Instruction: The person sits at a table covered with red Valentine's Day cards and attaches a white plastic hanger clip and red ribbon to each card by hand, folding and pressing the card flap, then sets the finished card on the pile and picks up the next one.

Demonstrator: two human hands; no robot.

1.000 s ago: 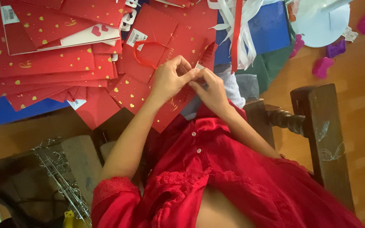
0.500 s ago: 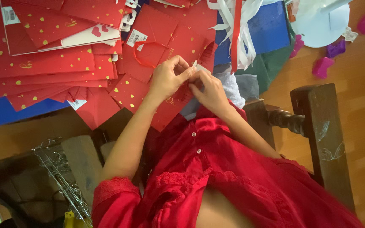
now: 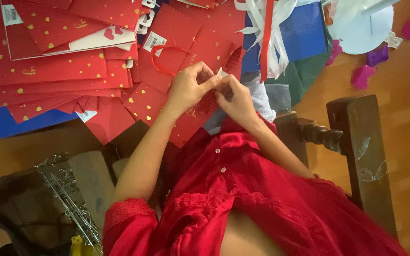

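Observation:
My left hand [image 3: 190, 87] and my right hand [image 3: 235, 98] meet in front of my chest, fingertips pinched together on a small white paper piece [image 3: 221, 73]. Under them lies a red gift bag with gold hearts [image 3: 157, 102]. Another red bag with a red ribbon handle [image 3: 169, 59] lies just behind my left hand. I wear a red shirt.
A pile of red heart-printed bags [image 3: 48, 71] covers a blue sheet [image 3: 5, 128] at the left. White and red ribbons [image 3: 269, 35] hang at the top centre. A dark wooden chair arm [image 3: 357, 147] stands at the right; a wire rack [image 3: 67, 194] sits lower left.
Both hands have stayed together over the red bag. The fingers shift slightly on the white piece.

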